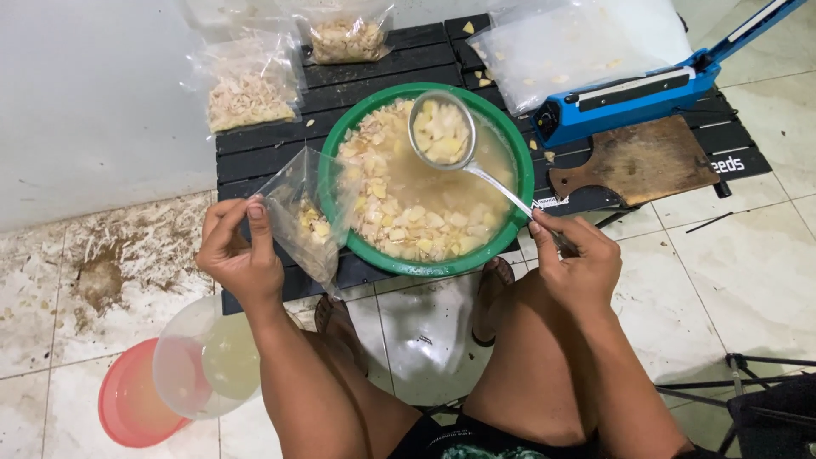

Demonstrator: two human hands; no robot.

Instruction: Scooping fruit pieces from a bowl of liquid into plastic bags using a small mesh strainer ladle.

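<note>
On the black slatted table, over tiled floor, sits a green basin.

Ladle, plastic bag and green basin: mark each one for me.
ladle [439,129], head view, on its filled bowl.
plastic bag [308,212], head view, on its clear side wall.
green basin [520,161], head view, on its right rim.

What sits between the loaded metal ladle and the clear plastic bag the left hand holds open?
In the head view, only the round green plastic basin: its pale chunks in cloudy liquid, then its near-left rim, separate the metal ladle from the clear plastic bag.
</note>
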